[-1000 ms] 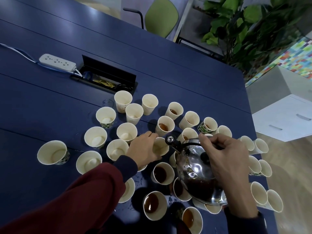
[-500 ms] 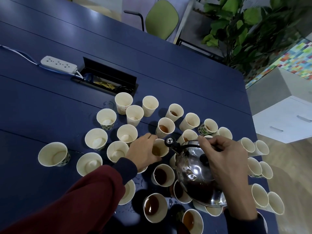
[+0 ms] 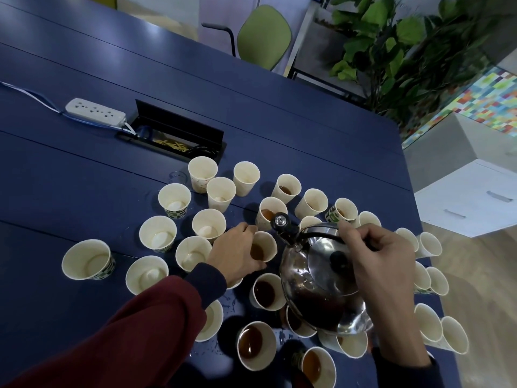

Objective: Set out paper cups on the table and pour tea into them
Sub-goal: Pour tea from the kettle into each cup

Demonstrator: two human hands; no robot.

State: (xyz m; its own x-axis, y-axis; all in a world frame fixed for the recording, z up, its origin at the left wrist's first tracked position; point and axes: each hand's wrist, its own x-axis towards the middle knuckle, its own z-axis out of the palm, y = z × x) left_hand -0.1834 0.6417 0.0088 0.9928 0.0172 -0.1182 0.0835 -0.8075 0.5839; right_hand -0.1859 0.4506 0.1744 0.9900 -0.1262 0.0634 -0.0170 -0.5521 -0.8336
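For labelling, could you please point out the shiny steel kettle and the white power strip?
Shiny steel kettle [image 3: 300, 277]: head view, on its polished body.
White power strip [image 3: 95, 112]: head view, on its socket face.

A green chair [image 3: 264, 35], leafy plant [image 3: 397, 49] and white drawer cabinet [image 3: 472, 197] stand on wooden floor [image 3: 486, 275].

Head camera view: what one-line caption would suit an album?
The right hand holds a shiny steel kettle while the left hand grips a cream paper cup of tea on a blue table.

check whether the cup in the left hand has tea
Partly filled: brown liquid shows inside the cream paper cup in the left hand.
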